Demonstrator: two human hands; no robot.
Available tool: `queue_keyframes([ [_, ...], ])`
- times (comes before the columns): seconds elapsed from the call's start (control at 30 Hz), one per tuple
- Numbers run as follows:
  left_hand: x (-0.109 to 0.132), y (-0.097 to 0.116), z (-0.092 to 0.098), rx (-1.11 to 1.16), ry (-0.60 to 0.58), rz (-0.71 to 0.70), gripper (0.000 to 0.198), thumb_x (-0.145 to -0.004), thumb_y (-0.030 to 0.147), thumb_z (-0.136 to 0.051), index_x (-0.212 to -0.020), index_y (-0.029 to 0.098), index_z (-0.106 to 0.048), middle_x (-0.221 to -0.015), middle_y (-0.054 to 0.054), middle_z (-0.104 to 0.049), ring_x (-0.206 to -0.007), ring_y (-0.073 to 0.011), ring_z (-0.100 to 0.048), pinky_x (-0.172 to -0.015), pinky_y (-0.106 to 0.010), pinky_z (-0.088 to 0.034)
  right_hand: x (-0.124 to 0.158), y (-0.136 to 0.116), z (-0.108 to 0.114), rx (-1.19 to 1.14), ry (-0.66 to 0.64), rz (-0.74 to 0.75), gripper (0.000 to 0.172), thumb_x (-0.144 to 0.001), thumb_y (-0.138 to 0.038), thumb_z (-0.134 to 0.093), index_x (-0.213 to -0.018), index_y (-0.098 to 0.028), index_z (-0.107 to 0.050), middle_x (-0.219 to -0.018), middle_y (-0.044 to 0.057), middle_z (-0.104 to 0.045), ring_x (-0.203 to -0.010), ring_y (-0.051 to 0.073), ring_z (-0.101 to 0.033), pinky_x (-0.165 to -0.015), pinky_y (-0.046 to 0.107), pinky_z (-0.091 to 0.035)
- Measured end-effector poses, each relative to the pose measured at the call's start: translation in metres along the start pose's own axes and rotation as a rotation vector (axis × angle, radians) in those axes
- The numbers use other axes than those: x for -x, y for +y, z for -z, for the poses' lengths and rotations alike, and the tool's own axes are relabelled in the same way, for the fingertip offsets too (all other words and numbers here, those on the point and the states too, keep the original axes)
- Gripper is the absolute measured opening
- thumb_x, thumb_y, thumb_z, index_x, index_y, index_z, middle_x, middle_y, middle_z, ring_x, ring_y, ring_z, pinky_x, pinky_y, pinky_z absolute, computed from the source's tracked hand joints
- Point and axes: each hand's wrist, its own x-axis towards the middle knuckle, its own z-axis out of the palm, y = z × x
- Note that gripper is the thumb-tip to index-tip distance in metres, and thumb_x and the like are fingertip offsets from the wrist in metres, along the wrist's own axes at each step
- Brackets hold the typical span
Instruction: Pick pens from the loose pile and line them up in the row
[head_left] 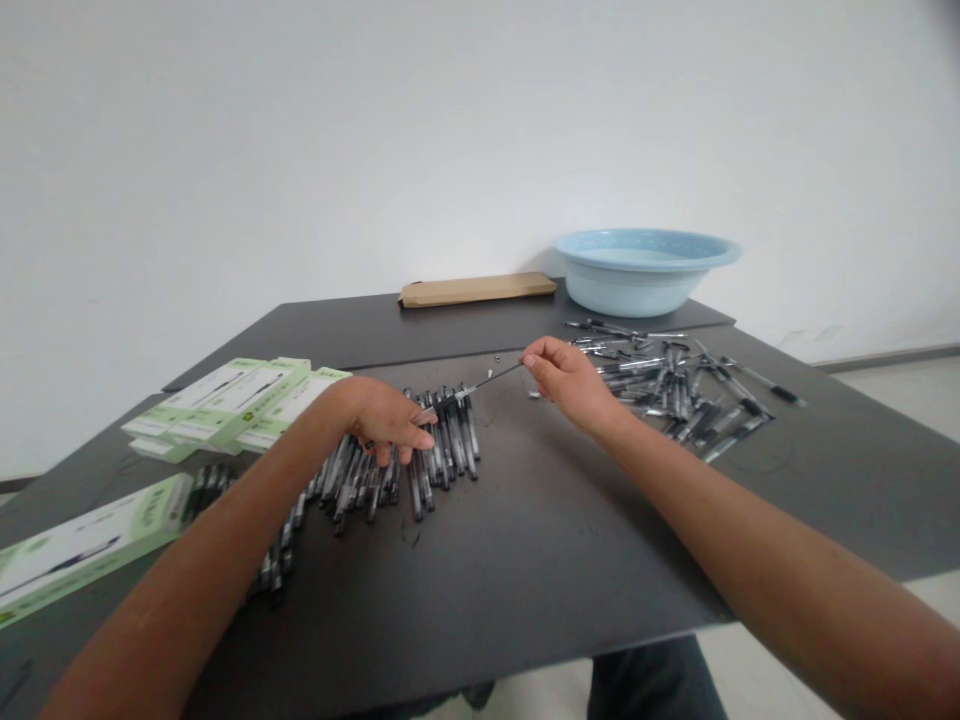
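Note:
My left hand (pixel 379 415) is closed on the clear barrel of a gel pen (pixel 447 402) with a black grip. From the pen's front end a thin dark refill (pixel 501 374) reaches toward my right hand (pixel 564 375), whose thumb and finger pinch its far end. Whether the refill is still partly inside the barrel is hard to see. Beneath my left hand lies a row of capped pens (pixel 420 478), partly covered by that hand and forearm. Right of my right hand is a loose heap of pens (pixel 679 385), pointing in mixed directions. Two tiny pieces (pixel 490 373) lie behind the refill.
Green and white pen boxes (pixel 247 395) are stacked at the left, and another pen box (pixel 90 540) lies nearer me with dark pens at its end. A light blue basin (pixel 637 285) and a flat brown cardboard piece (pixel 480 289) stand at the back of the dark table (pixel 510 560).

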Motion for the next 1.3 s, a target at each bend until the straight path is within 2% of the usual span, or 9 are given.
queue_keyframes([
  [0.2,0.0008,0.0015,0.0006,0.005,-0.009,0.012,0.081,-0.082,0.054,-0.042,-0.146,0.015,-0.012,-0.12,-0.015,-0.062,-0.087,-0.0231,-0.065,-0.064,-0.027,-0.049,0.0002,0.0027,0.0003,0.143,-0.027,0.027,0.023,-0.085,-0.037,-0.049,-0.073,-0.018,-0.051,-0.052,-0.005,-0.043,-0.049,0.009,-0.039,-0.049,0.022,-0.03],
  [0.4,0.0015,0.0031,-0.0011,0.015,0.001,0.023,0.073,-0.085,0.05,-0.041,-0.145,0.014,-0.018,-0.119,-0.016,-0.062,-0.086,-0.0225,-0.065,-0.065,-0.027,-0.049,0.0005,0.0041,-0.0011,0.127,-0.063,0.054,0.02,-0.084,-0.036,-0.051,-0.075,-0.018,-0.052,-0.056,-0.005,-0.043,-0.052,0.009,-0.04,-0.052,0.022,-0.032],
  [0.53,0.0004,0.0016,-0.0012,0.031,0.008,0.015,0.075,-0.083,0.053,-0.045,-0.143,0.015,-0.024,-0.118,-0.015,-0.062,-0.086,-0.0239,-0.065,-0.065,-0.028,-0.05,0.0012,0.0039,-0.0024,0.099,-0.087,0.049,0.017,-0.084,-0.034,-0.051,-0.079,-0.018,-0.053,-0.059,-0.005,-0.043,-0.052,0.009,-0.04,-0.052,0.022,-0.032],
  [0.9,-0.001,0.0003,-0.0012,0.053,0.007,0.028,0.084,-0.08,0.056,-0.046,-0.146,0.015,-0.015,-0.118,-0.015,-0.063,-0.086,-0.0238,-0.066,-0.065,-0.028,-0.05,0.0022,0.0039,-0.003,0.069,-0.103,0.013,0.019,-0.084,-0.037,-0.051,-0.079,-0.019,-0.053,-0.055,-0.006,-0.04,-0.049,0.008,-0.038,-0.05,0.022,-0.03],
  [1.03,-0.0005,0.0003,-0.0015,0.055,0.015,0.012,0.081,-0.08,0.057,-0.047,-0.145,0.015,-0.02,-0.118,-0.016,-0.063,-0.086,-0.0252,-0.066,-0.066,-0.03,-0.05,0.0011,0.002,-0.0043,-0.079,-0.002,-0.069,0.014,-0.083,-0.034,-0.048,-0.086,-0.02,-0.051,-0.052,-0.008,-0.038,-0.044,0.008,-0.035,-0.045,0.021,-0.027],
  [1.1,-0.0013,-0.0009,-0.0013,0.059,0.014,0.009,0.082,-0.08,0.056,-0.048,-0.145,0.016,-0.018,-0.118,-0.016,-0.063,-0.086,-0.0258,-0.066,-0.066,-0.031,-0.05,-0.0006,0.0001,-0.0034,-0.194,0.076,-0.153,0.008,-0.079,-0.024,-0.046,-0.086,-0.021,-0.049,-0.051,-0.008,-0.037,-0.042,0.008,-0.034,-0.042,0.021,-0.025],
  [1.13,-0.0019,-0.0018,-0.0011,0.062,0.01,0.007,0.083,-0.08,0.055,-0.048,-0.146,0.016,-0.016,-0.117,-0.016,-0.063,-0.086,-0.026,-0.066,-0.066,-0.031,-0.05,-0.0016,-0.0009,-0.0025,-0.252,0.096,-0.206,0.01,-0.076,-0.017,-0.044,-0.084,-0.021,-0.048,-0.05,-0.008,-0.037,-0.041,0.008,-0.035,-0.041,0.021,-0.024],
  [1.2,-0.0032,-0.0035,-0.0008,0.061,-0.004,-0.001,0.084,-0.081,0.053,-0.047,-0.147,0.014,-0.011,-0.118,-0.017,-0.063,-0.086,-0.026,-0.066,-0.067,-0.031,-0.05,-0.0034,-0.0025,-0.0001,-0.344,0.081,-0.307,0.018,-0.065,-0.008,-0.04,-0.078,-0.02,-0.045,-0.051,-0.007,-0.041,-0.04,0.007,-0.036,-0.041,0.021,-0.024],
  [1.3,-0.0044,-0.0053,-0.0003,0.057,-0.026,-0.013,0.085,-0.083,0.051,-0.043,-0.147,0.011,-0.004,-0.119,-0.018,-0.062,-0.087,-0.0255,-0.066,-0.069,-0.031,-0.05,-0.0048,-0.0033,0.0026,-0.394,0.0,-0.396,0.022,-0.056,-0.004,-0.037,-0.071,-0.019,-0.044,-0.053,-0.005,-0.048,-0.039,0.006,-0.037,-0.04,0.02,-0.023],
])
